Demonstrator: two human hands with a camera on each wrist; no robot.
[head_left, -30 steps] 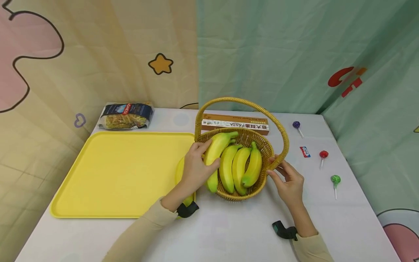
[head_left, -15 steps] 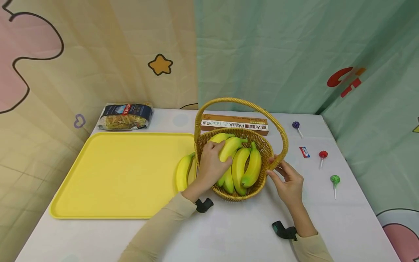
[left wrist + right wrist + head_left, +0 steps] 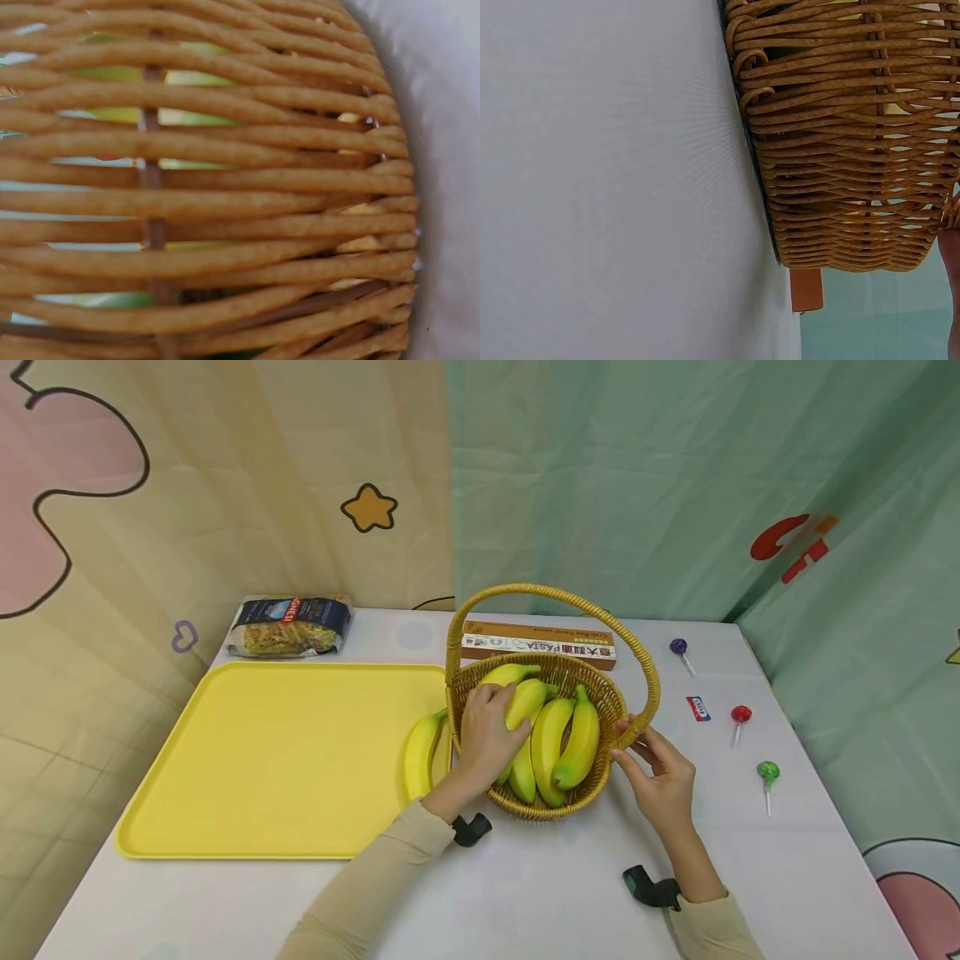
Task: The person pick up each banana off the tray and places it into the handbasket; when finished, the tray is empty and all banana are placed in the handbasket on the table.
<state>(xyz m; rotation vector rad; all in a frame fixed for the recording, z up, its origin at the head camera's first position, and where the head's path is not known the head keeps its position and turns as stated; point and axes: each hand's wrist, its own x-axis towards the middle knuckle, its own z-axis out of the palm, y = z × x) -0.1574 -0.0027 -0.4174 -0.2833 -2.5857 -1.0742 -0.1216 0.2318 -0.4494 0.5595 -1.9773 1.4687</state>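
Observation:
A wicker basket with a tall handle stands mid-table and holds several yellow-green bananas. My left hand reaches into its left side, and its fingers and thumb curl round one banana. Another banana lies just outside, on the right edge of the yellow tray. My right hand rests with relaxed fingers against the basket's right rim, at the foot of the handle. The left wrist view is filled by the basket wall, with banana skin showing through the gaps. In the right wrist view the basket stands on the white table.
A bag of pasta lies behind the tray, and a long pasta box behind the basket. To the right lie a purple lollipop, a red one, a green one and a small packet. Curtains close off the back.
My left hand moved right from the basket's left rim into the basket, carrying its banana in among the others. This uncovered the banana on the tray edge. The right hand stayed put.

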